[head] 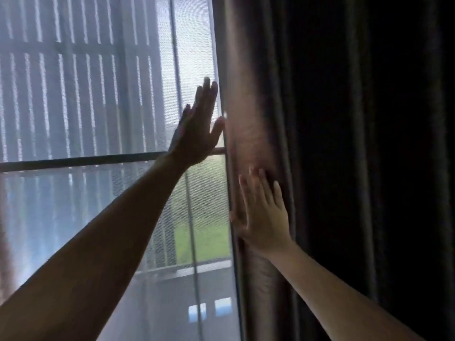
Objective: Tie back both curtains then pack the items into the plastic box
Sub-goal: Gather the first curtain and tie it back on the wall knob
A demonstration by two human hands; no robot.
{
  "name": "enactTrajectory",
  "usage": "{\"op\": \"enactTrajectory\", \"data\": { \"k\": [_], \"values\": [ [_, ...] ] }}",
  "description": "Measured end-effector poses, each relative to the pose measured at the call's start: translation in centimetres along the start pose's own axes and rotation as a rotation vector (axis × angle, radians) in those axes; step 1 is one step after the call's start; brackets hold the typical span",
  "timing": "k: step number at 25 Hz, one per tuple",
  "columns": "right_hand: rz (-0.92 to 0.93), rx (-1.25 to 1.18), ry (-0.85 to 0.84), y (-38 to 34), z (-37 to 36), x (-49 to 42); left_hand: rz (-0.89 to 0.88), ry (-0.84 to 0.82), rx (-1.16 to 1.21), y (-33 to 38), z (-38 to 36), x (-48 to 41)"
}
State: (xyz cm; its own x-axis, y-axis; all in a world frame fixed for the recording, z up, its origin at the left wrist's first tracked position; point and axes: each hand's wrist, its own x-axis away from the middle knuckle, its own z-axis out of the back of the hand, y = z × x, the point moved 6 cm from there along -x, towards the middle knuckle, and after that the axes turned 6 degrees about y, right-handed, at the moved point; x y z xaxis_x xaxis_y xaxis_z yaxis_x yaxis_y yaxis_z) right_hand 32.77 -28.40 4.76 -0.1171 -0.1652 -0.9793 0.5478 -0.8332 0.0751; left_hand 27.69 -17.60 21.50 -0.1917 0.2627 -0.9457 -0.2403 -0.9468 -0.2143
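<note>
A dark brown curtain (320,143) hangs in folds over the right half of the view, its left edge lit by the window. My left hand (197,126) is raised flat with fingers spread, its thumb touching the curtain's edge. Lower down, my right hand (263,212) lies flat and open on the curtain's front fold, fingers pointing up and the thumb around the edge. Neither hand holds anything. No tie-back, plastic box or loose items are in view.
A sheer white curtain (98,217) covers the window (187,217) on the left. A dark horizontal bar (73,162) crosses the glass. Slatted shutters, green grass and a balcony floor show through outside. A strip of another brown curtain (5,242) edges the far left.
</note>
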Motion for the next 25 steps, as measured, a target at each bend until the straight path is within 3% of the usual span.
{"op": "enactTrajectory", "data": {
  "k": [5,9,18,25],
  "values": [
    [-0.086,0.176,0.024,6.2,-0.5,2.7,0.112,-0.062,0.232,6.1,-8.7,-1.4],
    [-0.185,0.301,0.047,12.1,-2.4,4.6,0.062,-0.156,0.279,9.9,-16.0,-2.0],
    [-0.350,0.606,0.027,25.6,-2.9,6.1,-0.070,-0.068,0.582,19.5,-25.4,-8.5],
    [-0.399,0.738,0.059,33.2,2.0,7.2,-0.141,0.004,0.795,27.5,-27.9,-12.1]
  ]
}}
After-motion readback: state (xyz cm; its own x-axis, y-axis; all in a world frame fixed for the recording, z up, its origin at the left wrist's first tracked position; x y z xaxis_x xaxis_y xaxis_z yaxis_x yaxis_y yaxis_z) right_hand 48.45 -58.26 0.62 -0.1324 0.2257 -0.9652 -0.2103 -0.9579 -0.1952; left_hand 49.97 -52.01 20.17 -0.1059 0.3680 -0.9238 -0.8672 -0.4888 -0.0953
